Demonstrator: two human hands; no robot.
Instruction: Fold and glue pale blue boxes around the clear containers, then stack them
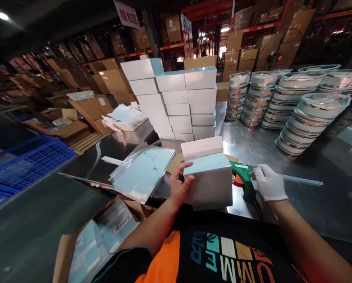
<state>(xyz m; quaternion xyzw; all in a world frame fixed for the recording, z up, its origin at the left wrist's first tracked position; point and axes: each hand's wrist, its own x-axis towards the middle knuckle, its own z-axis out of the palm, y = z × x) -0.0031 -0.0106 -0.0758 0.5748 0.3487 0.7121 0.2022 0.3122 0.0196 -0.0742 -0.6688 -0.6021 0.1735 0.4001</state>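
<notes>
Now I see my left hand (178,186) gripping the pale blue box (208,181) near the worktop's (311,204) front edge, while my gloved right hand (268,182) clasps the green glue gun (243,177) just right of it.

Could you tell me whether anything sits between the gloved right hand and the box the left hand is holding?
Yes: the green glue gun lies between the right hand, which touches it, and the box gripped by the left hand.
</notes>
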